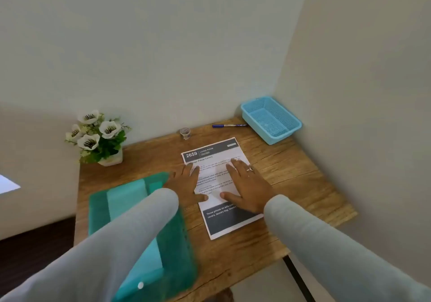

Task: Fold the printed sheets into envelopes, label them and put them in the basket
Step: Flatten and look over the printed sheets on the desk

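Observation:
A printed sheet (pixel 211 151) with a dark header reading 2659 lies flat and unfolded on the wooden table (pixel 291 175). My left hand (pixel 186 182) rests flat on the sheet's left side, fingers spread. My right hand (pixel 245 182), with a ring on one finger, lies flat on the sheet's right side. Neither hand holds anything. A light blue mesh basket (pixel 271 118) stands empty in the far right corner. A blue pen (pixel 229 125) lies just left of the basket, and a small roll of tape (pixel 185 132) stands by the wall.
A green translucent plastic folder (pixel 126 199) lies on the table's left half, partly under my left sleeve. A pot of white artificial flowers (pixel 98 136) stands at the far left corner. Walls close the table at the back and right.

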`<state>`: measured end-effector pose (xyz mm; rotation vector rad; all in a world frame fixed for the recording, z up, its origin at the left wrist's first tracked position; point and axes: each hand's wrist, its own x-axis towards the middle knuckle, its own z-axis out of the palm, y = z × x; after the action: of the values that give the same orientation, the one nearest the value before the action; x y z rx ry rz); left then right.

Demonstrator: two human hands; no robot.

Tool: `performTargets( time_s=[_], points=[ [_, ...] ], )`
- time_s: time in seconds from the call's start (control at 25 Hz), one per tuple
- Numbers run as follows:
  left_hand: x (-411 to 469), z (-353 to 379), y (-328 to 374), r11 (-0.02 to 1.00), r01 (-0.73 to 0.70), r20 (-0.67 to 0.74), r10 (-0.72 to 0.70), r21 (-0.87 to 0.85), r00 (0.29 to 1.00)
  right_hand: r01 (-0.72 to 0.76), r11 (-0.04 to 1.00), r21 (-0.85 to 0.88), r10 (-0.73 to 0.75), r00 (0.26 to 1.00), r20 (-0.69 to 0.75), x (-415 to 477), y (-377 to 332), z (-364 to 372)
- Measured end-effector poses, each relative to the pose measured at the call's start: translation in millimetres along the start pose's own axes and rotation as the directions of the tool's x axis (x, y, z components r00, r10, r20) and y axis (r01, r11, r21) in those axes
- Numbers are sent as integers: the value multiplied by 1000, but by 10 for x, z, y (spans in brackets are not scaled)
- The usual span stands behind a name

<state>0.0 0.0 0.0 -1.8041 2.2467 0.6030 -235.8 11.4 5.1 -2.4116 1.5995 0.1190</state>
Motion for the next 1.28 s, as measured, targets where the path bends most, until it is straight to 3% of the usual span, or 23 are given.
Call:
performTargets(
  time_s=[0.24, 0.6, 1.04, 1.2, 1.28],
  points=[
    [316, -6, -8, 999, 51, 62, -50, -14, 997, 115, 993, -20, -114, 993, 39, 257, 77, 125],
    [373, 362, -105, 988, 11, -109, 6, 154, 994, 302, 948, -95, -297, 953, 64, 461, 19, 410],
    [432, 387, 2, 990, 33, -118, -17, 134, 993, 84, 991, -106, -80, 996, 47, 780, 646, 418],
    [611, 432, 258, 968, -169, -143, 198, 187, 970, 82, 990, -111, -77, 996, 47, 797, 637, 463],
    [711, 351, 128, 973, -143, -147, 171, 181, 974, 89, 990, -108, -84, 995, 50, 792, 635, 446]
  ],
)
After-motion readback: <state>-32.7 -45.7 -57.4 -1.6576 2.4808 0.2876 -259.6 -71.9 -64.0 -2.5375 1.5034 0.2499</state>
